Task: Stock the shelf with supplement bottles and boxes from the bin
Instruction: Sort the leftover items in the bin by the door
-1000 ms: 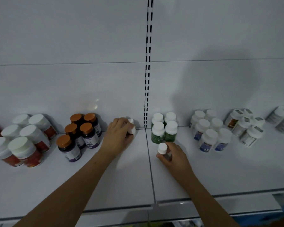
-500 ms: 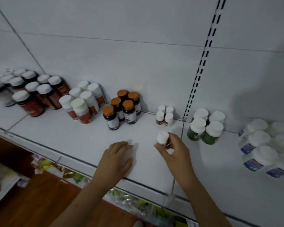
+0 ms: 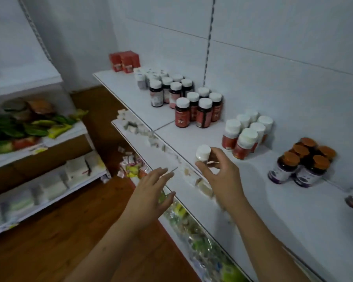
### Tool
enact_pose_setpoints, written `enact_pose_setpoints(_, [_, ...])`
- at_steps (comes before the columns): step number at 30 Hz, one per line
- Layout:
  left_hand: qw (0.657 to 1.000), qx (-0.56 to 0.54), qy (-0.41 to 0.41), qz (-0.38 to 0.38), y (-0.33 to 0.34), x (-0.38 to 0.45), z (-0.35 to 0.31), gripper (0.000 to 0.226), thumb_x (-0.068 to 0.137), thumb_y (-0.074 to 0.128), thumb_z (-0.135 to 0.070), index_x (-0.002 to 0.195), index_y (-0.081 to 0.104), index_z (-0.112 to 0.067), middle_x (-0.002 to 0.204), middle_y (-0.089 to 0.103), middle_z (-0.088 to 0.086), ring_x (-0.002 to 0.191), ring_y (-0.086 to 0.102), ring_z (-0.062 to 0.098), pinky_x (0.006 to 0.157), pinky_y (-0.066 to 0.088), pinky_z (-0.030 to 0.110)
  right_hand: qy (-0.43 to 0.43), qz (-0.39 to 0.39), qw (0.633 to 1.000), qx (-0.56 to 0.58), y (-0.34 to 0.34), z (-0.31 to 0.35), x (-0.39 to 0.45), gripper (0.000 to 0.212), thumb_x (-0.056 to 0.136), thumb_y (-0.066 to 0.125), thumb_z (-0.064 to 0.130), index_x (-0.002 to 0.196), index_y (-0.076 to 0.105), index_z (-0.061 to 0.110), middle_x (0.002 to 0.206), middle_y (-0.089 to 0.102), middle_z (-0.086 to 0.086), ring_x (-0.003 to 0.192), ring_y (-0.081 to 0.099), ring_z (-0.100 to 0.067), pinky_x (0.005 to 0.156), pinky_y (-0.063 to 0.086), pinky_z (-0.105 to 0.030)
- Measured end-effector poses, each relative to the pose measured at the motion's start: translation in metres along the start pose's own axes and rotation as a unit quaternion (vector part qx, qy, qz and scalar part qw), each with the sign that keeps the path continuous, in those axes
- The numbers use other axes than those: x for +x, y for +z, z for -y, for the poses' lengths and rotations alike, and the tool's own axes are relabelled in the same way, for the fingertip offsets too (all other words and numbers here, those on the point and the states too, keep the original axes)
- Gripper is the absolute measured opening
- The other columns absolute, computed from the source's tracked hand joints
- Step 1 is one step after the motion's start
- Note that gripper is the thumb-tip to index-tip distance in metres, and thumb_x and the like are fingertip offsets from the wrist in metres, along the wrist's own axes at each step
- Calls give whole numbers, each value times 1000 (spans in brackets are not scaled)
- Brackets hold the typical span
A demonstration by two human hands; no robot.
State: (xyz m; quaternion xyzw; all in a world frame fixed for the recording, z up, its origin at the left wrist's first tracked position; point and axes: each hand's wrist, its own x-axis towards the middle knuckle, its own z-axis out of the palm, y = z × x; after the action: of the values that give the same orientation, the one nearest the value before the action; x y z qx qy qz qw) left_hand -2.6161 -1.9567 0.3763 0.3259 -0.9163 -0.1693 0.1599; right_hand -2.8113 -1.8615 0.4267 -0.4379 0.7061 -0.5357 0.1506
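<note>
From the head camera, the right hand (image 3: 220, 176) pinches a small white-capped bottle (image 3: 202, 154) between thumb and fingertips, held upright just above the front part of the white shelf (image 3: 273, 204); the left hand (image 3: 149, 192) hangs in the air beside it, off the shelf's front edge, fingers straight and spread, holding nothing; along the back of the shelf stand groups of bottles: orange-capped dark bottles (image 3: 306, 161) at the right, white-capped red bottles (image 3: 246, 135) next, then dark red bottles (image 3: 200, 108) with white caps, and red boxes (image 3: 124, 61) at the far end; a lower shelf (image 3: 192, 224) under the hands carries blurred colourful packets; the floor (image 3: 59, 231) is brown wood.
</note>
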Motion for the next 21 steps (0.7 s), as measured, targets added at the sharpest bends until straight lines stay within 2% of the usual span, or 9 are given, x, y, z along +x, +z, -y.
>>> enact_pose_setpoints(2, [1000,12,-2,-4,-25,2,45,55,98,39,-57,150,29,-40,158,23,-17,147,15,6,120,16,29,-8,14,1000,10,47,20,21,32,86,75,27,113,59,34,103,65,22,91,62,1,75,46,-7])
enact_pose_setpoints(4, [1000,20,-13,-8,-49,5,89,57,98,39,-58,151,26,-41,159,22,-17,148,13,6,119,12,28,-10,33,999,14,90,36,40,31,87,74,27,113,59,33,103,65,22,92,62,1,77,48,-11])
enact_pose_setpoints(9, [999,38,-39,2,-90,22,181,61,96,34,-62,152,22,-42,160,22,-16,149,12,6,122,22,42,-15,47,999,-8,172,59,86,34,87,74,28,117,60,29,106,67,15,97,63,-3,84,51,-23])
enact_pose_setpoints(12, [998,35,-56,4,-107,40,220,66,92,27,-68,152,21,-43,159,20,-18,149,10,6,122,17,38,-5,45,999,-20,205,62,114,34,87,74,28,118,59,28,107,68,12,98,64,-5,82,50,-20])
enact_pose_setpoints(15, [997,38,-61,10,-117,68,259,59,97,37,-59,151,22,-43,159,22,-17,148,12,5,118,14,31,1,41,999,-30,237,58,150,32,87,73,27,117,60,26,105,68,11,97,64,-5,77,48,-13])
enact_pose_setpoints(19, [997,39,-58,12,-119,123,319,60,97,39,-59,151,25,-39,158,25,-14,148,16,7,121,21,36,7,35,999,-18,282,49,212,30,88,74,24,114,60,24,105,69,10,97,65,-7,84,53,-26])
enact_pose_setpoints(21, [998,42,-47,21,-123,160,350,61,96,39,-60,152,26,-38,158,26,-14,148,16,7,121,20,36,3,34,999,-12,307,44,251,28,88,73,23,113,61,23,105,68,11,97,65,-5,83,53,-23])
